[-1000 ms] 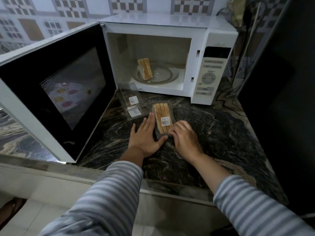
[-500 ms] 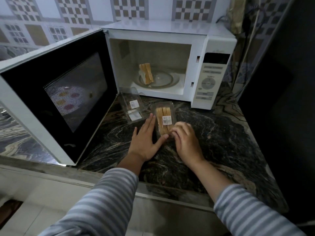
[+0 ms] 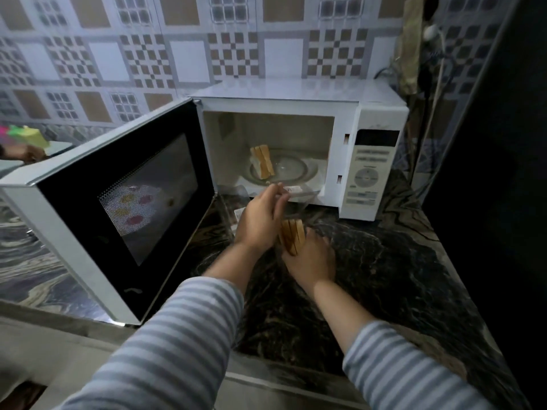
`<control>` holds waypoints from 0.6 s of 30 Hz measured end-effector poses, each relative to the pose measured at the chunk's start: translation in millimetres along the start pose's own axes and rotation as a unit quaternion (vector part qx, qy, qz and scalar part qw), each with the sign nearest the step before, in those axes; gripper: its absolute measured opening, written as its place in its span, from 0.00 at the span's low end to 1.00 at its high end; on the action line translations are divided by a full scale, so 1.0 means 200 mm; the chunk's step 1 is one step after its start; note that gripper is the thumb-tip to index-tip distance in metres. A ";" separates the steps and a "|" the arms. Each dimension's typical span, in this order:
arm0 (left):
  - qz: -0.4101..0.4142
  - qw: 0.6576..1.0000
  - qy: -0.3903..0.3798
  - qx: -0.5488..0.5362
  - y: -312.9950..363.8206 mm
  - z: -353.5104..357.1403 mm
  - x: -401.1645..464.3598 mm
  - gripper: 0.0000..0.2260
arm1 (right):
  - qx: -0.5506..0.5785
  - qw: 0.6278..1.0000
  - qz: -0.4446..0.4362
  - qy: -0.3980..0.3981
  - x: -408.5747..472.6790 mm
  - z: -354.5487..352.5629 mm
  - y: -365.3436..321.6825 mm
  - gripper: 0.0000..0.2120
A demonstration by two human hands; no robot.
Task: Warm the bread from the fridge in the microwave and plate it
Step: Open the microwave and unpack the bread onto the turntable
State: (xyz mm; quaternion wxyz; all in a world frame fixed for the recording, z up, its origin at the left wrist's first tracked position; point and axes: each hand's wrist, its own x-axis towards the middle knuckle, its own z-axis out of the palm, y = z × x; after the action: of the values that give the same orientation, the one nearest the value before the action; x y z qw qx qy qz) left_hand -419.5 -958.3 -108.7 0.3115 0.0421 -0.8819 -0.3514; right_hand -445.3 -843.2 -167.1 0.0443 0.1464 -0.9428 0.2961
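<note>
- Microwave door (image 3: 118,202): swung fully open to the left; leave it so until the loading is finished.
- Bread on the turntable (image 3: 262,161): one stack of slices stands at the left of the glass plate inside the microwave (image 3: 296,137), so room remains at its right for the next stack.
- Left hand (image 3: 260,223): raised over the worktop (image 3: 384,261) in front of the cavity, fingers and thumb pinching the clear lid (image 3: 296,196) of the pack and lifting it up and back; the lid should be peeled clear before the bread is drawn out.
- Bread slices (image 3: 292,234): upright in the opened pack, near the worktop's back edge, just in front of the microwave.
- Right hand (image 3: 310,258): fingers curled round the lower end of the pack, steadying it; a light hold is advisable, as soft slices probably crush.
</note>
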 end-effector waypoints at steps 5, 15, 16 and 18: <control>-0.030 0.999 -0.012 -0.013 0.03 -0.01 0.06 0.10 | -0.072 0.997 0.016 0.029 0.01 0.05 -0.03 0.28; -0.028 0.998 -0.020 -0.049 0.03 0.01 0.02 0.10 | -0.113 0.993 0.024 0.025 0.02 0.00 -0.01 0.23; -0.024 0.998 -0.019 -0.048 0.03 0.01 0.02 0.10 | -0.109 0.993 0.028 0.021 0.02 0.00 -0.01 0.23; -0.013 0.999 -0.025 -0.043 0.03 0.02 0.02 0.10 | -0.075 0.996 0.047 0.017 0.05 -0.03 -0.03 0.21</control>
State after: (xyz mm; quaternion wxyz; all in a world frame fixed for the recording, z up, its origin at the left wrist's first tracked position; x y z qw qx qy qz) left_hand -424.6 -952.1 -105.5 0.2859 0.0315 -0.8728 -0.3943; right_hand -452.6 -846.4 -158.3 0.0570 0.0934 -0.9673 0.2287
